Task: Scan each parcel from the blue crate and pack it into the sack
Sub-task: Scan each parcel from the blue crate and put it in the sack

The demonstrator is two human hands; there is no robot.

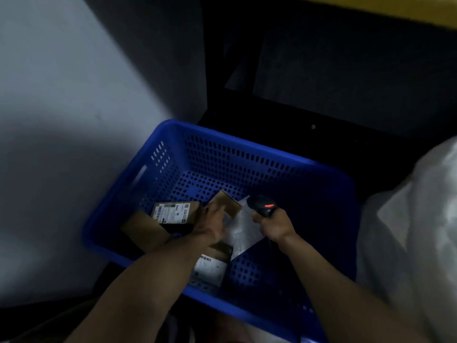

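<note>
The blue perforated crate [247, 149] stands on the floor in front of me. Inside it, my left hand [214, 222] grips a small brown cardboard parcel [228, 203], tilted. My right hand [274, 224] holds a black barcode scanner [263, 206] with a red light, close to that parcel. A grey plastic mailer [243, 230] lies beneath both hands. A labelled brown box [174, 211] and a plain brown box [143, 231] lie at the crate's left. Another labelled parcel [210, 267] lies near the front wall. The translucent white sack [420, 219] is at the right.
A pale wall [74, 120] rises to the left of the crate. Dark shelving or a table frame [321, 82] stands behind it, with a yellow edge [395, 8] at the top. The scene is dim and slightly blurred.
</note>
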